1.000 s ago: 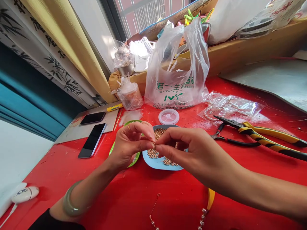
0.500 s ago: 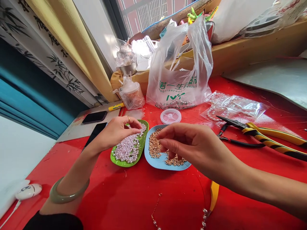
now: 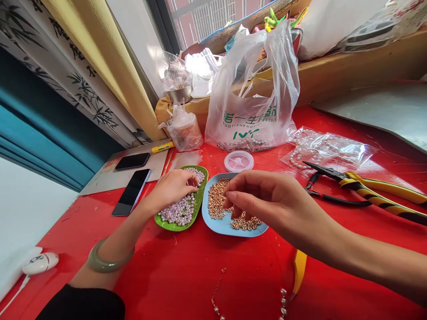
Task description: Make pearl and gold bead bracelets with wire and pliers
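Observation:
My left hand [image 3: 176, 187], with a pale green bangle [image 3: 111, 256] on the wrist, reaches into a green dish [image 3: 204, 195] of pearly lilac beads [image 3: 178, 212]. Its fingers are bent in a pinch down at the beads; whatever lies between the tips is hidden. Over a light blue dish [image 3: 213, 226] of gold-coloured beads [image 3: 216, 198], my right hand [image 3: 267, 195] holds thumb and forefinger pressed together. Anything in that pinch is too small to make out. A fine chain [image 3: 218, 284] and a beaded strand [image 3: 283, 302] lie at the lower edge, partly cut off.
Pliers [image 3: 363, 186] lie at the right, and a yellow handle [image 3: 299, 271] pokes out below my right forearm. Behind the dishes stand a round clear case [image 3: 239, 162] and a plastic bag [image 3: 250, 120]. Two phones [image 3: 131, 192] rest at left, near a white mouse-shaped device [image 3: 40, 264].
My left hand has shifted slightly right and dipped lower into the lilac beads, uncovering more of the nearer phone. My right hand keeps its pinch in nearly the same place.

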A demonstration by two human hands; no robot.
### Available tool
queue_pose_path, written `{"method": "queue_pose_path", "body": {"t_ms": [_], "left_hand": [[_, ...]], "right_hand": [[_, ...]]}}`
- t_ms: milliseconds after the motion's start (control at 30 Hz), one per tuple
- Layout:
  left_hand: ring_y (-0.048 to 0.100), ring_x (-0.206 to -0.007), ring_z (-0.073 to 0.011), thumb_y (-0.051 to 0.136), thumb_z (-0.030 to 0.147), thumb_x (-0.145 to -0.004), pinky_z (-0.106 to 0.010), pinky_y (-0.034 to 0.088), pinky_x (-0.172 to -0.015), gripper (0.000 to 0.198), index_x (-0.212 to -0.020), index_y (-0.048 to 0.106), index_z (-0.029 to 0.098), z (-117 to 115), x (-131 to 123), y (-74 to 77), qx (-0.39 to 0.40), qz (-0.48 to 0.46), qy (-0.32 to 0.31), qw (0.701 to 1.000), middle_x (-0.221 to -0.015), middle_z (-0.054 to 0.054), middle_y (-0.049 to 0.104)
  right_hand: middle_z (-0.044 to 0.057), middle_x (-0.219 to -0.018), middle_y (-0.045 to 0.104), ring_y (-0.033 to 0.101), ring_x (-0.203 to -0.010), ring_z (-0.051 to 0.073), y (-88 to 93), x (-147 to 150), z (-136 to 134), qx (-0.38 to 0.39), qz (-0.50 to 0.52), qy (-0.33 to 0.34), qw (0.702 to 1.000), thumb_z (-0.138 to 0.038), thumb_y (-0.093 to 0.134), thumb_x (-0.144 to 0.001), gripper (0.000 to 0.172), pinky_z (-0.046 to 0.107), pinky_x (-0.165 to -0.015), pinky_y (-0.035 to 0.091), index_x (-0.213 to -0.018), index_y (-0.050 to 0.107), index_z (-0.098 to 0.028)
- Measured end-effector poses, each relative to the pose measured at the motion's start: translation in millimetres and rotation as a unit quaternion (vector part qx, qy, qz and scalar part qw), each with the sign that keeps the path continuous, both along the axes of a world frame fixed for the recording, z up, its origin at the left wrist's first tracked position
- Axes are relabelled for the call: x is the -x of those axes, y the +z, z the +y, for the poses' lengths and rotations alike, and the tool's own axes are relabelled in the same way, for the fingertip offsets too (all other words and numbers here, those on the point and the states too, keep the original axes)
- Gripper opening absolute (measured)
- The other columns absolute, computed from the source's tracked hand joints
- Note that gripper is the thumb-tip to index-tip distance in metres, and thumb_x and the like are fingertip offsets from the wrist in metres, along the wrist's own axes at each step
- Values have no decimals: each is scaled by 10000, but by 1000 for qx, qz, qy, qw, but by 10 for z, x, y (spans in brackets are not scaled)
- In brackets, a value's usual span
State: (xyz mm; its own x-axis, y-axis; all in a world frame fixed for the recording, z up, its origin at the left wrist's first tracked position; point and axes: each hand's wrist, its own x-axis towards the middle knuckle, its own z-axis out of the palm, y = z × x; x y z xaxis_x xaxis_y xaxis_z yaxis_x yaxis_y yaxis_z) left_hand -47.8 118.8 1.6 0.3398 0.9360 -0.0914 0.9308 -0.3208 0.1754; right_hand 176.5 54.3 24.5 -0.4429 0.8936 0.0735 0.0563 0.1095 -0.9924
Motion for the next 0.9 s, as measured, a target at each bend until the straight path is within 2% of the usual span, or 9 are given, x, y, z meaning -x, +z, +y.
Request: {"method": "queue_pose_path", "body": {"t_ms": [300, 433, 533, 567, 600, 700, 800, 900], "left_hand": [[600, -724, -231, 542, 177, -712, -303, 390, -597, 131, -723, 672, 188, -31, -61, -47, -24, -16, 5, 1000, -748, -56, 676], [611, -736, -210, 563, 170, -712, -303, 431, -645, 120, -774, 666, 169, -23, -66, 7, -20, -80, 17, 996, -778, -52, 688], [626, -764, -175, 582, 255, -761, -273, 472, -674, 137, -819, 664, 161, -56, -87, 111, -4, -165, 23, 986, -846, -50, 703], [626, -753, -160, 602, 281, -762, -257, 481, -667, 145, -815, 667, 163, -80, -102, 144, 11, -214, 24, 976, -843, -42, 704], [624, -736, -148, 648, 280, -736, -244, 487, -660, 136, -797, 674, 161, -109, -120, 172, 34, -296, 30, 954, -821, -34, 704], [601, -640, -101, 748, 198, -651, -193, 487, -605, 77, -704, 698, 173, -211, -189, 217, 96, -493, 33, 864, -706, 3, 688], [597, -579, -78, 760, 140, -644, -157, 484, -551, 70, -674, 724, 192, -301, -259, 227, 132, -583, 16, 802, -648, 17, 686], [604, -565, -69, 761, 125, -650, -139, 488, -536, 78, -672, 736, 196, -366, -313, 243, 159, -620, 7, 768, -648, 16, 695]], "right_hand": [[9, -666, 636, 570, -596, 103, -12, 1, 9, -2, -3, -2, 1000, -202, 527, -800, 104, 205, -492, 425, -753, 607, -155], [6, -656, 605, 532, -576, 100, 5, -14, 10, -14, -2, -2, 1000, -195, 523, -791, 110, 209, -476, 401, -744, 610, -147], [-6, -627, 565, 491, -551, 89, 21, -28, -4, -33, -3, -1, 999, -179, 514, -787, 123, 203, -458, 378, -727, 615, -143], [-6, -626, 564, 491, -553, 90, 23, -30, -8, -36, -1, 0, 999, -175, 512, -787, 126, 203, -460, 380, -724, 616, -143], [-3, -628, 569, 497, -559, 93, 22, -30, -11, -36, 2, 0, 999, -174, 511, -788, 128, 205, -465, 386, -722, 616, -142], [14, -655, 614, 528, -576, 103, 6, -19, -15, -34, 6, 0, 999, -179, 513, -796, 131, 216, -489, 414, -735, 623, -140], [37, -699, 664, 561, -597, 113, -19, -1, -13, -39, -2, 4, 999, -195, 516, -812, 142, 228, -512, 435, -781, 641, -136], [50, -755, 695, 599, -647, 131, -39, 5, -12, -48, -11, 14, 999, -206, 514, -824, 155, 244, -547, 455, -819, 654, -140]]}}
